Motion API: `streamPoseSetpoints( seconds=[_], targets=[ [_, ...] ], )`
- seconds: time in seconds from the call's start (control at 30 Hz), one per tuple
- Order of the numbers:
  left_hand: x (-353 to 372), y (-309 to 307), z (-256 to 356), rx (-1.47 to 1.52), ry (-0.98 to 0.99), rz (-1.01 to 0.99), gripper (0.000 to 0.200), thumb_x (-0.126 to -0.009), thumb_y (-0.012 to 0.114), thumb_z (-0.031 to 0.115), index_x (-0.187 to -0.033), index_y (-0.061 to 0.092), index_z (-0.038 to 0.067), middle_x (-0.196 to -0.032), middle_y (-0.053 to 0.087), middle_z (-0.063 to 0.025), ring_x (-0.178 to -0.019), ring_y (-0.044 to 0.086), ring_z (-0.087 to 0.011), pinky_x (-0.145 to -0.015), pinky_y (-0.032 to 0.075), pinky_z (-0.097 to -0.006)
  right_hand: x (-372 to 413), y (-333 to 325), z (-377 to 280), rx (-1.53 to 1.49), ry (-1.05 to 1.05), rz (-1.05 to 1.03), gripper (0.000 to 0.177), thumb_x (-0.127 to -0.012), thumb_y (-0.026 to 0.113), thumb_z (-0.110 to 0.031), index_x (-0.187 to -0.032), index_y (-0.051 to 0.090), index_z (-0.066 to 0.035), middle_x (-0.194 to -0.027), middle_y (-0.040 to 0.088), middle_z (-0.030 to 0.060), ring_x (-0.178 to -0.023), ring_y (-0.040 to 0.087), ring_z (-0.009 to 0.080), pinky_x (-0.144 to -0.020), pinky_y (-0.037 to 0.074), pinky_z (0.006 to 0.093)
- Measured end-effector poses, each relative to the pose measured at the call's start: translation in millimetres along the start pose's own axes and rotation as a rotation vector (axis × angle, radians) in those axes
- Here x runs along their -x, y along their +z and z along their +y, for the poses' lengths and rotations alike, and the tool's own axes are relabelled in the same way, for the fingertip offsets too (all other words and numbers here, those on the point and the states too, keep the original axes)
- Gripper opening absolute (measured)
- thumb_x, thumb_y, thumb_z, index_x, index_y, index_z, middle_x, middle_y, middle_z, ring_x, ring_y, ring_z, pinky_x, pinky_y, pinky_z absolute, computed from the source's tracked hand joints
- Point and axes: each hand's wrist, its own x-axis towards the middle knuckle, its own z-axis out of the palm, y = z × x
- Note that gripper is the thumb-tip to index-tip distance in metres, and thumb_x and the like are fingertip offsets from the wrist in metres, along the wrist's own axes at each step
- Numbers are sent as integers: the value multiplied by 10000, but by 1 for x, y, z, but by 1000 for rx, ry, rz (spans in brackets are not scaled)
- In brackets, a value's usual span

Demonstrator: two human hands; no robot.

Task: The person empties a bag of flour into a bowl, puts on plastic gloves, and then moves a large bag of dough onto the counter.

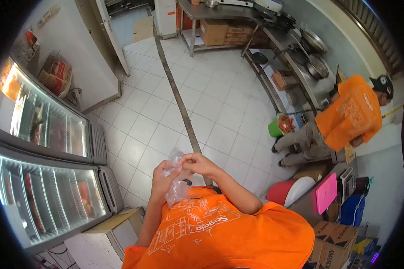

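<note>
A thin, clear plastic bag (178, 192) hangs crumpled in front of my orange shirt, its upper end bunched between my two hands. My left hand (164, 174) has its fingers closed around the gathered plastic. Right beside it, my right hand (198, 164) pinches the top of the same bag, fingertips close to the left ones. Part of the bag sticks up past the fingers. Folds of plastic and my fingers hide exactly where each grip lies, and I cannot make out anything inside the bag.
Two lit glass-door fridges (54, 193) line the left. At the right, a co-worker in an orange shirt (352, 112) stands at a metal counter holding pans (316, 67). A green bin (276, 127) stands on the tiled floor (202, 98). Cardboard boxes (334, 244) are stacked lower right.
</note>
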Motion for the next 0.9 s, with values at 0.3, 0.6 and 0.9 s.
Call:
streamPoseSetpoints(
  seconds=[0.3, 0.6, 0.9],
  targets=[
    [-194, -52, 120, -42, 114, -253, 241, -867, 686, 12, -1095, 610, 14, -1018, 642, -52, -993, 592, -134, -850, 488, -278, -136, -65, -153, -269, -114, 148, 128, -950, 639, -179, -1023, 663, -77, -966, 679, 20, -920, 654, 125, -786, 548, 307],
    [-388, -79, 189, 135, 33, -319, 358, -878, 700, 29, -1226, 617, 14, -1202, 669, -105, -1116, 618, -158, -955, 487, -300, -317, -126, -241, 55, -455, 104, 201, -903, 736, -87, -1081, 676, -15, -972, 687, 10, -878, 635, 88, -782, 515, 260],
    [-593, -92, 277, -300, 313, -8, 285, -818, 791, 149, -1020, 654, 2, -1024, 708, -77, -1018, 638, -155, -916, 486, -319, -530, -233, -355, 103, -257, -112, 228, -955, 655, -68, -1170, 679, 3, -962, 709, 31, -852, 642, 88, -764, 532, 255]
  ],
)
